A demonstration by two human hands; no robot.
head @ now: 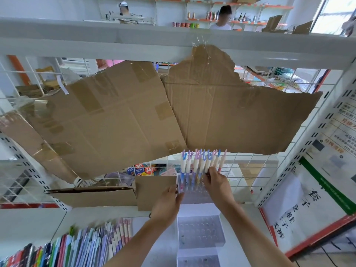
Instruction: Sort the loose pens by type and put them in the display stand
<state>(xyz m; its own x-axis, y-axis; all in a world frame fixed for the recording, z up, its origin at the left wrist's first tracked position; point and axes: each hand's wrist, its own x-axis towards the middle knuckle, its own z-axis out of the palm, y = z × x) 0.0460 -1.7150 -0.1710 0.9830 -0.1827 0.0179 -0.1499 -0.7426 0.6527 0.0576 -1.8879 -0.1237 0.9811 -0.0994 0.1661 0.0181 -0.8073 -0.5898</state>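
A clear stepped display stand [200,231] with round holes stands on the white shelf. Its top tier holds a row of several cream pens [200,164] with pink, purple and blue clips, standing upright. My left hand [167,203] grips the left side of the top tier. At the right end of the row my right hand [216,182] pinches the pens' barrels. The lower tiers show bare holes.
Torn cardboard sheets [150,116] are taped over the wire grid behind the stand. A cardboard box [92,196] sits left of the stand. Many loose pens [81,245] lie in a row at the lower left. A white shelf post [316,143] rises on the right.
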